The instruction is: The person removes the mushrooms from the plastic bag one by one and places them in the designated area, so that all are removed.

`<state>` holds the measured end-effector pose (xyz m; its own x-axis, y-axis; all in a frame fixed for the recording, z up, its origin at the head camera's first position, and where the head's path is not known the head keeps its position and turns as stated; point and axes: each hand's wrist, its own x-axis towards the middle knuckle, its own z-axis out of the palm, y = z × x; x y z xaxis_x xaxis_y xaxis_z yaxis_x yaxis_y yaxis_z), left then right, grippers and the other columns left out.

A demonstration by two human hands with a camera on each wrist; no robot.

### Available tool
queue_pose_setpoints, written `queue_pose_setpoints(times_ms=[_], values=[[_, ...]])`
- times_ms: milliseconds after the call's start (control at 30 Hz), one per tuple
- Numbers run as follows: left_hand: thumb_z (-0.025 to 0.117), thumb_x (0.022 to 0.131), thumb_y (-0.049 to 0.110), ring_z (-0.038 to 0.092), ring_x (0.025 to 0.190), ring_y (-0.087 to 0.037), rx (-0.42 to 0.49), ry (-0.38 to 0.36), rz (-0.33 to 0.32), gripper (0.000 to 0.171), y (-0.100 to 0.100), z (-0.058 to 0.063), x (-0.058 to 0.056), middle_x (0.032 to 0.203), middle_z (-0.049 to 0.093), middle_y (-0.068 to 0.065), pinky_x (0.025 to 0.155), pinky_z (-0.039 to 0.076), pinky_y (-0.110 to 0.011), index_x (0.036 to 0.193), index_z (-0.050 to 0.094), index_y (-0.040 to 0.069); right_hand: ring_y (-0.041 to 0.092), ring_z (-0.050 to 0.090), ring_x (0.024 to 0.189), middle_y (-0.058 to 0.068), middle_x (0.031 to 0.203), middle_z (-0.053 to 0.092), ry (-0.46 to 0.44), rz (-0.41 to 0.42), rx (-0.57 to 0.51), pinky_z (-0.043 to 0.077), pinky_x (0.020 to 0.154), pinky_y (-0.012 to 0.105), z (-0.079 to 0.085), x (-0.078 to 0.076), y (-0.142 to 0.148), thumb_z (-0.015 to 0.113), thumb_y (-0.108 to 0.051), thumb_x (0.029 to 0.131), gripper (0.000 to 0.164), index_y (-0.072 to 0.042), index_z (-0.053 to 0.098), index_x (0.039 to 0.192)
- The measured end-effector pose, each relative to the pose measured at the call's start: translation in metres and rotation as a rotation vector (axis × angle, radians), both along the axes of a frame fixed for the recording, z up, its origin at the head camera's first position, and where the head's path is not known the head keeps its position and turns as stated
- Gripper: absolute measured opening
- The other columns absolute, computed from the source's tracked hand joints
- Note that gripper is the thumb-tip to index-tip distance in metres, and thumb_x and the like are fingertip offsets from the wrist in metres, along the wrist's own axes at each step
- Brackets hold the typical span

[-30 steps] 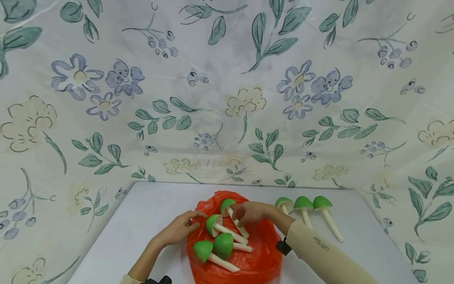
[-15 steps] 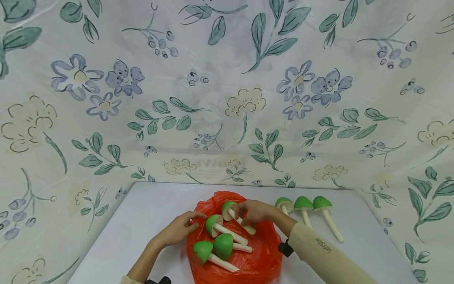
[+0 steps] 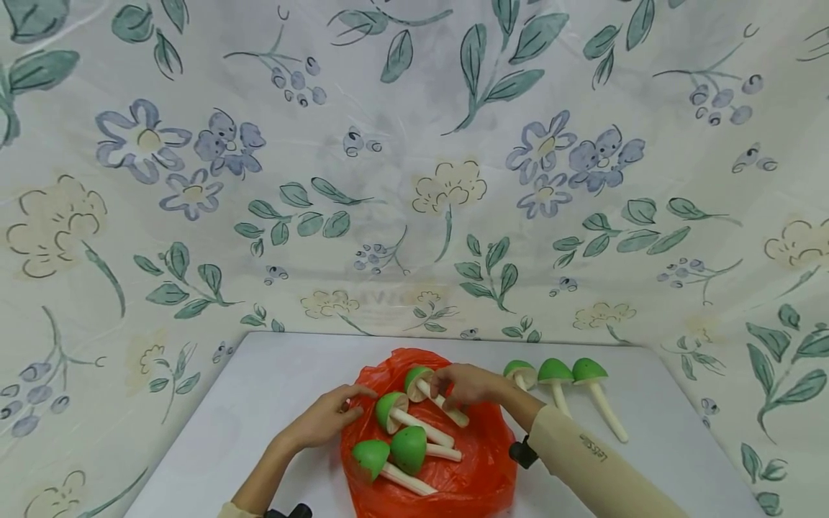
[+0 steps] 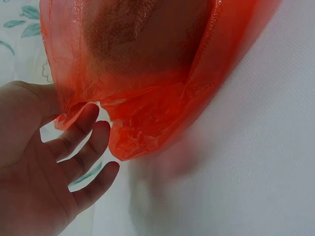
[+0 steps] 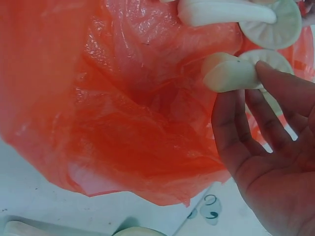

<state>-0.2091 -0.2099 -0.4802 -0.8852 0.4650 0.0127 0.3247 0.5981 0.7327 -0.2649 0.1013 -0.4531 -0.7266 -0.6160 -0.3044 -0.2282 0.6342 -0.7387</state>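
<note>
A red plastic bag (image 3: 482, 471) lies spread on the table with its mouth open, bearing several green-capped toy mushrooms with pale stems. My right hand (image 3: 471, 385) pinches the stem of the rearmost toy mushroom (image 3: 416, 381) between thumb and fingers; the right wrist view shows the rounded stem end (image 5: 229, 76) sticking out of the grip. Three others, a toy mushroom (image 3: 391, 411), a second one (image 3: 409, 449) and a third (image 3: 370, 459), rest on the bag with stems pointing right. At its left rim my left hand (image 3: 324, 421) holds the thin plastic (image 4: 138, 132) between thumb and fingers.
Right of the bag, three more toy mushrooms stand in a row on the white table (image 3: 265, 403): one (image 3: 519, 371) partly behind my right forearm, a middle one (image 3: 554, 370) and an outer one (image 3: 589, 370). A flower-patterned sheet (image 3: 414, 237) hangs behind.
The stem of the mushroom in my right hand has swung to the right, and its cap has shifted slightly right. In the last half second almost nothing has moved; my left hand stays put.
</note>
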Motion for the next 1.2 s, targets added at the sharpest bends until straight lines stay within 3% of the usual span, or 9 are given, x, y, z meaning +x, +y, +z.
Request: queue_pose_setpoints(times_ms=[267, 533, 700, 1033, 1200], values=[[0.058, 0.099, 0.008, 0.051, 0.107, -0.025, -0.017, 0.005, 0.000, 0.029, 0.000, 0.001, -0.001, 0.132, 0.061, -0.010, 0.087, 0.047, -0.039, 0.127, 0.065, 0.014, 0.016, 0.055, 0.080, 0.004, 0.102, 0.063, -0.014, 0.012, -0.045, 0.053, 0.068, 0.035, 0.003, 0.003, 0.010, 0.070, 0.000, 0.085, 0.020, -0.010, 0.066, 0.102], [0.058, 0.100, 0.008, 0.053, 0.115, -0.029, 0.013, -0.022, 0.004, 0.029, 0.001, -0.001, -0.002, 0.132, 0.060, -0.012, 0.093, 0.048, -0.050, 0.126, 0.065, 0.015, 0.019, 0.061, 0.086, 0.006, 0.109, 0.061, -0.054, -0.017, -0.140, 0.058, 0.071, 0.037, 0.016, 0.005, 0.028, 0.070, 0.000, 0.088, 0.021, -0.008, 0.063, 0.105], [0.058, 0.100, 0.008, 0.053, 0.117, -0.030, 0.017, -0.025, 0.000, 0.029, 0.001, -0.002, -0.002, 0.132, 0.061, -0.012, 0.095, 0.047, -0.052, 0.127, 0.065, 0.014, 0.022, 0.063, 0.083, 0.009, 0.113, 0.059, -0.091, -0.044, -0.201, 0.059, 0.075, 0.045, 0.021, 0.011, 0.049, 0.070, -0.004, 0.089, 0.021, -0.007, 0.060, 0.108], [0.059, 0.100, 0.009, 0.049, 0.101, -0.025, -0.005, -0.024, -0.006, 0.028, 0.003, -0.002, -0.004, 0.128, 0.061, -0.009, 0.081, 0.044, -0.036, 0.127, 0.065, 0.015, 0.025, 0.064, 0.084, 0.013, 0.109, 0.058, -0.103, -0.129, -0.311, 0.059, 0.075, 0.045, 0.021, 0.027, 0.099, 0.068, -0.007, 0.091, 0.022, -0.004, 0.057, 0.110], [0.058, 0.099, 0.008, 0.051, 0.106, -0.026, -0.001, -0.025, -0.003, 0.028, 0.003, -0.003, -0.005, 0.129, 0.062, -0.010, 0.087, 0.046, -0.043, 0.126, 0.065, 0.014, 0.027, 0.062, 0.090, 0.015, 0.116, 0.056, -0.110, -0.169, -0.332, 0.058, 0.076, 0.044, 0.017, 0.034, 0.127, 0.067, -0.008, 0.092, 0.023, -0.003, 0.055, 0.111]])
